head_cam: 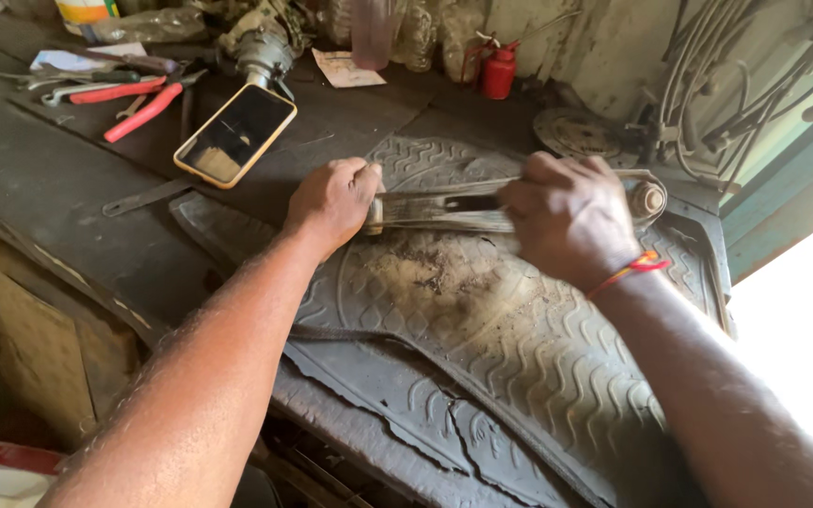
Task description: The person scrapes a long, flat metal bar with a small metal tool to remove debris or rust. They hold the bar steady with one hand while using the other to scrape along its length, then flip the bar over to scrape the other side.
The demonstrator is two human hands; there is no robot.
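A long, dusty grey metal arm with a slot along its middle and a round bushing at its right end lies across a dirt-caked rubber mat on the table. The left hand is clenched around its left end; the right hand grasps its right half. A red can stands at the far edge, its contents hidden.

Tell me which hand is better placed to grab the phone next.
Left. The left hand grips the metal part's near end, closest to the phone; the right hand sits farther away.
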